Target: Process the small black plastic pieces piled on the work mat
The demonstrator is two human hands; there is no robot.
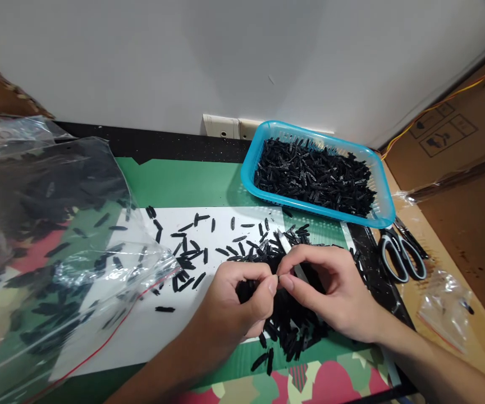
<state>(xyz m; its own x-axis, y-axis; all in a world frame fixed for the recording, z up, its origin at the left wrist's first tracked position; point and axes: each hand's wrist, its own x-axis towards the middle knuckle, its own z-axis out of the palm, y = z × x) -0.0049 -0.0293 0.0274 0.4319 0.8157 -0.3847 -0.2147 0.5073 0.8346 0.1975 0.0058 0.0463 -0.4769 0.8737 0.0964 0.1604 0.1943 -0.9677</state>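
Observation:
My left hand (pixel 242 297) and my right hand (pixel 330 286) meet fingertip to fingertip above a heap of small black strips (pixel 288 331). Thumb and forefinger of each hand are pinched on one tiny dark piece (pixel 278 277), mostly hidden by the fingertips. A slim white stick-like tool (pixel 283 241) shows behind my right fingers; whether that hand holds it or it lies on the heap, I cannot tell. Loose black strips (pixel 190 255) are scattered over the white paper (pixel 137 331) left of the heap.
A blue plastic basket (pixel 246 174) full of black strips stands behind the heap. A clear zip bag (pixel 91 269) with black strips covers the left side. Scissors (pixel 400 255) and a small clear bag (pixel 447 311) lie at right, beside a cardboard box (pixel 470 185). A wall (pixel 225 62) rises behind.

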